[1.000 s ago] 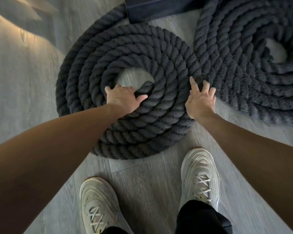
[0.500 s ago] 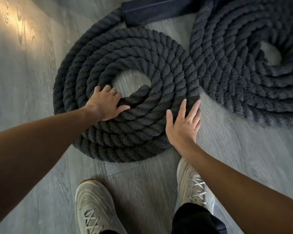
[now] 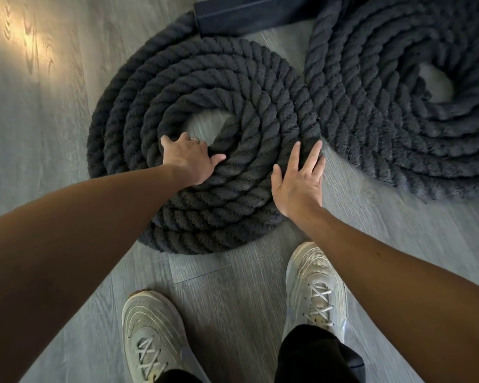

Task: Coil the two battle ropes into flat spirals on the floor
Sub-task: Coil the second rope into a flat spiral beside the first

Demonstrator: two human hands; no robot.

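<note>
Black twisted rope fills the upper half of the head view as 2 coils on a grey wood-grain floor [image 3: 233,277]. The left coil [image 3: 205,87] lies as a flat spiral of several turns with a small bare patch of floor at its centre. The right coil [image 3: 371,87] lies just beside it, their outer turns touching or nearly so, and runs off the right edge of the view. A dark rectangular bar [image 3: 246,15] lies on the floor at the top, where the ropes lead up to it.

The left hand [image 3: 190,158] rests on the inner turns of the left coil, fingers curled over the innermost rope at the edge of the centre gap, thumb spread out to the right; a ring [image 3: 194,139] shows on 1 finger. The right hand [image 3: 297,183] lies flat with straight, spread fingers on the outer right turns of the same coil, its fingertips [image 3: 296,146] near the point where the 2 coils meet. The hands are apart, both arms reaching down and forward.

Below, 2 pale laced sneakers, the left sneaker [image 3: 152,333] and right sneaker [image 3: 315,288], stand on the floor near the coil, with dark trouser legs [image 3: 310,355] above them.
</note>
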